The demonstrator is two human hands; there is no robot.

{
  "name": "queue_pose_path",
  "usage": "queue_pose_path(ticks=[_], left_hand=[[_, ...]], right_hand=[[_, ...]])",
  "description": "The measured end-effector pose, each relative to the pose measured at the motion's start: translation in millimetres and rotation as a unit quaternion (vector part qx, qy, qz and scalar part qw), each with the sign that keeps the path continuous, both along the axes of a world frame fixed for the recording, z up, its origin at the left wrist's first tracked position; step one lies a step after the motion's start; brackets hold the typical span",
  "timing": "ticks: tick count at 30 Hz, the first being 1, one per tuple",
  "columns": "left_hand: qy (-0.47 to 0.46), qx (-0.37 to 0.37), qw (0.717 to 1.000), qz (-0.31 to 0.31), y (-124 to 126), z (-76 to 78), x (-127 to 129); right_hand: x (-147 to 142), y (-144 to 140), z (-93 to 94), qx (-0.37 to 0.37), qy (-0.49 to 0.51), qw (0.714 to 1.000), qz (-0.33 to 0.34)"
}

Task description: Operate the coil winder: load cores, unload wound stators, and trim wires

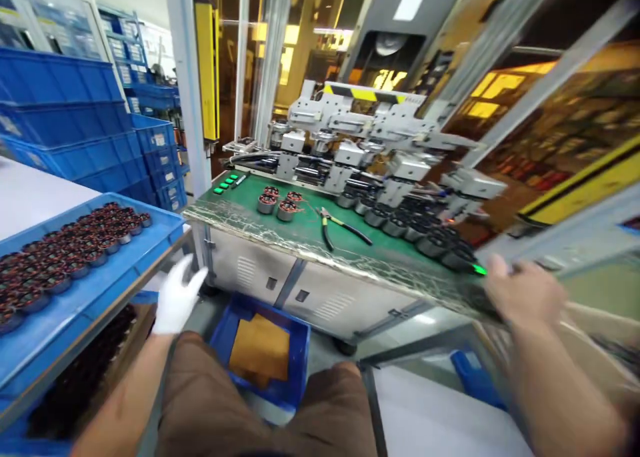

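My left hand [177, 297], in a white glove, hovers over the gap between the blue tray and the bench. Its fingers are apart and nothing is in them. My right hand [525, 287] is bare and smeared by motion at the bench's right end, beside a glowing green light [479, 269]; whether it grips anything is not visible. Close to it ends a row of dark round parts [433, 241]. Several wire-wound motor stators [287, 210] stand on the green bench mat [305, 233]. Yellow-and-black pliers [345, 227] lie to their right, handles spread.
At left, a blue tray [155, 227] holds rows of similar stators. Blue crates [65, 110] are stacked behind it. Grey machine fixtures [350, 153] line the bench's back, between metal posts. A blue bin [297, 370] with brown cardboard sits on the floor between my knees.
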State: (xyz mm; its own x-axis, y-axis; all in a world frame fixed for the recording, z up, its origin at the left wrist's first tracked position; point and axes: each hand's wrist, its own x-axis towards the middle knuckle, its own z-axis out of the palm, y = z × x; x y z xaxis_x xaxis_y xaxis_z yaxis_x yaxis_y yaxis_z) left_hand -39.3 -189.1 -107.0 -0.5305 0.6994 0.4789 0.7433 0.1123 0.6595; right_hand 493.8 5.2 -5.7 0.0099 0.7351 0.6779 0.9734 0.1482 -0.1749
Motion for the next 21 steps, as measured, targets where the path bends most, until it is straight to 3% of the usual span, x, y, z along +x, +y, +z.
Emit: queue_pose_path(ticks=[2, 3, 5, 7, 9, 11, 16, 21], left_hand=[[0.04, 0.016, 0.998, -0.054, 47.9, 47.8, 9.8], [0.066, 0.021, 0.994, -0.089, 75.2, 71.8, 16.0], [0.085, -0.072, 0.983, -0.148, 127.1, 111.8, 29.6], [0.075, -0.104, 0.979, -0.161, 164.4, 134.0, 41.2], [0.059, -0.114, 0.979, -0.161, 182.0, 137.9, 44.9], [0.049, -0.117, 0.978, -0.165, 183.3, 131.1, 37.8], [0.033, -0.115, 0.973, -0.199, 163.4, 117.0, 1.2], [0.029, -0.105, 0.967, -0.232, 161.9, 119.1, -9.7]], right_hand=[[-40.6, -9.6, 1.1, 0.045, 0.04, 0.998, 0.002], [-71.6, -11.0, 1.0, 0.051, 0.04, 0.997, 0.044], [-144.1, -9.9, 1.2, 0.049, 0.01, 0.987, 0.154], [-214.3, -4.2, 3.2, 0.022, -0.005, 0.957, 0.289], [-267.0, 5.6, 6.1, 0.004, -0.021, 0.942, 0.335], [-296.1, 16.6, 7.8, -0.012, -0.029, 0.939, 0.342], [-307.1, 24.6, 6.5, -0.023, -0.036, 0.944, 0.327], [-329.6, 7.5, 9.2, -0.037, -0.106, 0.914, 0.391]])
